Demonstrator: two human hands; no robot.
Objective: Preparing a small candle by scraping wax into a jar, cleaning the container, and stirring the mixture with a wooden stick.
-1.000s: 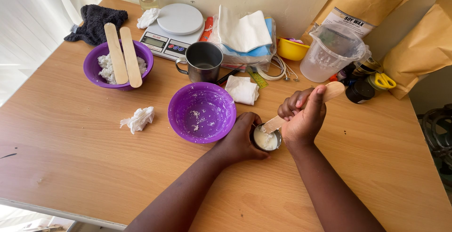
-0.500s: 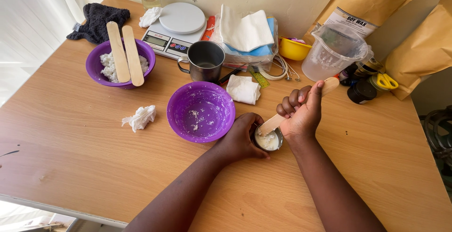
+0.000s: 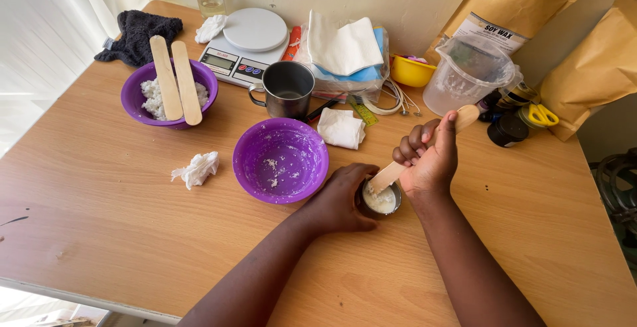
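Note:
A small round metal tin (image 3: 381,199) of white creamy wax stands on the wooden table (image 3: 119,207). My left hand (image 3: 342,197) wraps around its left side and holds it steady. My right hand (image 3: 431,158) grips a flat wooden stick (image 3: 464,118), whose lower end dips into the wax in the tin. Just left of the tin sits a purple bowl (image 3: 281,160) smeared with white residue.
A second purple bowl (image 3: 168,93) with white flakes and two wooden sticks across it stands at the back left. Behind are a kitchen scale (image 3: 242,45), metal mug (image 3: 287,88), folded tissues (image 3: 341,128), clear plastic jug (image 3: 468,75), yellow bowl (image 3: 411,69), brown paper bags (image 3: 597,61) and a crumpled tissue (image 3: 196,167).
The stick's lower end has shifted slightly inside the tin as my right hand works it. My left hand stays on the tin. The view has moved a little.

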